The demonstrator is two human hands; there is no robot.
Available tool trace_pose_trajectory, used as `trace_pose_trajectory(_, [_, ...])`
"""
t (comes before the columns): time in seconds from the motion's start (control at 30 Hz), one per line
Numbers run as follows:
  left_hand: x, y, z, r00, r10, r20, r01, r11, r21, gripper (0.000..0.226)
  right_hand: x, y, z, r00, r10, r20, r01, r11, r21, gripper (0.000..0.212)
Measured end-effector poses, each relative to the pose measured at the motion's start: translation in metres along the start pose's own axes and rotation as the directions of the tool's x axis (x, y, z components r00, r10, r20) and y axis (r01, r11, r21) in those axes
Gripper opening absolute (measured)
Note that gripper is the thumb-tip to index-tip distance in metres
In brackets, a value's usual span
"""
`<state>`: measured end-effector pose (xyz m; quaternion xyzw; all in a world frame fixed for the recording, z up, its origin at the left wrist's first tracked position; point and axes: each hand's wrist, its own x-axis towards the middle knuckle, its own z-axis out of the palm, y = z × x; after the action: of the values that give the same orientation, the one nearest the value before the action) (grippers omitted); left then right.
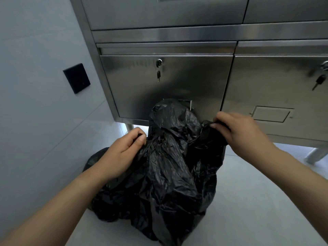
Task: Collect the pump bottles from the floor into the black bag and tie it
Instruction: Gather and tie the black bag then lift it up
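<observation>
**Q:** Nearest the camera?
**A:** Two bare forearms, entering from the lower corners and converging on a crumpled black plastic bag (168, 183). Bag resting on the pale grey tiled floor (257, 201) between them.

**Q:** State of the left hand (124, 150)?
**A:** Fingers curled, thumb pressed against the forefinger, pinching a fold of the bag's film on its left side.

**Q:** And the right hand (243, 134)?
**A:** Likewise curled, knuckles upward, gripping a bunched piece of the bag's upper edge on the right. Held higher and farther out than the left hand.

**Q:** Shape and contents of the bag?
**A:** Wide and bulging at the base, rising to a loose crumpled peak between the two hands. Contents hidden by the opaque film, so not to be told.

**Q:** Behind the bag?
**A:** Brushed stainless-steel cabinet (177, 86), raised off the floor on a round metal leg (316, 155) at the right, just beyond the bag's peak.
- Left lower door: round lock (159, 62) near the top centre, small dark-headed key (158, 76) hanging below it.
- Right lower door: dangling keys (318, 83) at the frame's right edge, recessed rectangular panel (271, 114) low down.

**Q:** Farthest to the left?
**A:** Pale grey wall (35, 50), with a black square plate (76, 78) mounted flat against it, level with the cabinet's lower doors.
</observation>
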<state>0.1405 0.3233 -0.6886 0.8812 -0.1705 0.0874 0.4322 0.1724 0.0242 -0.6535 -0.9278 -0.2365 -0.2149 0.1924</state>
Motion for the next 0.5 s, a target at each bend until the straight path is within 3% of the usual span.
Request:
trace_pose_trajectory(0.13, [-0.005,0.005,0.013,1.000,0.005,0.026,-0.006,0.999,0.054,0.025,-0.002,-0.020,0.018,0.997,0.048,-0.058,-0.035,0.977,0.211,0.017])
trace_pose_trajectory(0.27, [-0.005,0.014,0.021,0.991,-0.008,-0.136,-0.002,0.998,-0.069,0.026,-0.009,-0.031,0.030,0.979,0.129,-0.158,-0.025,0.846,0.533,0.009])
trace_pose_trajectory(0.5, [0.003,0.021,0.025,0.993,0.012,-0.119,-0.024,0.995,-0.097,0.024,0.001,-0.023,0.037,0.949,0.155,-0.275,0.035,0.815,0.578,0.019])
